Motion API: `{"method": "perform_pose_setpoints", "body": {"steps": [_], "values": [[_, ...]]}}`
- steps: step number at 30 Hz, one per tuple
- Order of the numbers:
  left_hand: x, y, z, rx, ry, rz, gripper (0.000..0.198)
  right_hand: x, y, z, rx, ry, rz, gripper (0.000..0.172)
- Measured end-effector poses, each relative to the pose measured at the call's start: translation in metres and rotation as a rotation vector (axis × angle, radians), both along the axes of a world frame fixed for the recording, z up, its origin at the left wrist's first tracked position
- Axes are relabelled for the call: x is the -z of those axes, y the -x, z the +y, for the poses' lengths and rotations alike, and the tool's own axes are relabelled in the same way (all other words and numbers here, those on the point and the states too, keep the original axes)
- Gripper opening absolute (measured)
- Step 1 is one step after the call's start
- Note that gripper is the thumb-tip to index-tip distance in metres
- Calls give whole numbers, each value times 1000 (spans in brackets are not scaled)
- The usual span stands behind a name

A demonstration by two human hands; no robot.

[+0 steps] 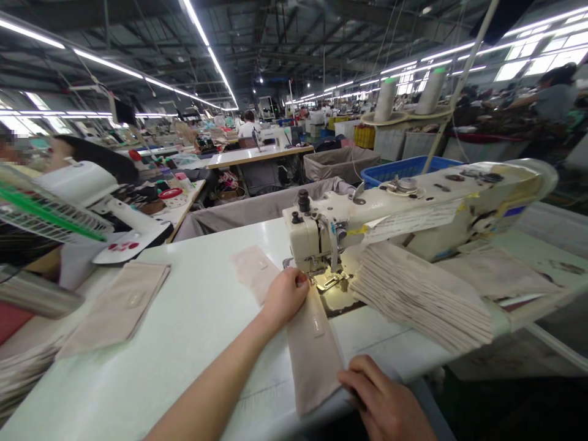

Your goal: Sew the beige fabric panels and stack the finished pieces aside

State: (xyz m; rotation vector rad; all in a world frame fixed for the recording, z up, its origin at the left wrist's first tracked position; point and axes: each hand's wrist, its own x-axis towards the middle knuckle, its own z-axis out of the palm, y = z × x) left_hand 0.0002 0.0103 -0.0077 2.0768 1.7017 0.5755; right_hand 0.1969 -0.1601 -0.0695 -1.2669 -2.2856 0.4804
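Observation:
A beige fabric piece (312, 361) with a small rectangular patch lies on the pale table, its far end close to the presser foot of the sewing machine (316, 236). My left hand (287, 294) is closed at its far end, just left of the needle area, thumb and fingers pinched together. Near the table's front edge, my right hand (386, 395) pinches the piece's near right corner between thumb and fingers. Another beige piece (257, 269) lies flat beyond my left hand. To the right of the needle, a fanned stack of beige pieces (413, 294) rests under the machine arm.
More beige pieces (122, 303) lie on the table's left side. A white fan (78, 190) with a green-edged guard and a metal cylinder (39, 291) stand at far left. Behind the machine are a blue basket (408, 168), a cloth-lined bin (257, 202) and thread cones (384, 100).

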Motion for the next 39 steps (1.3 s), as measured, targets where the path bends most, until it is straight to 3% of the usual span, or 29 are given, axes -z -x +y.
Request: {"method": "perform_pose_setpoints", "body": {"steps": [17, 25, 29, 32, 34, 36, 39], "values": [[2, 1, 2, -17, 7, 5, 16, -4, -1, 0, 3, 22, -56, 53], [1, 3, -3, 22, -65, 56, 15, -10, 0, 3, 8, 3, -64, 55], [-8, 28, -12, 34, -206, 275, 29, -14, 0, 3, 25, 3, -24, 53], [-14, 55, -18, -80, -167, 575, 29, -12, -2, 2, 1, -95, -27, 54], [-17, 66, -29, -132, -155, 646, 27, -9, -4, 1, -22, -196, -62, 59], [-17, 64, -50, -24, -249, 533, 27, -9, -5, 0, -36, -265, -93, 62], [-8, 43, -95, 443, -398, 204, 30, -16, -4, 1, -36, -296, -98, 61]]}}
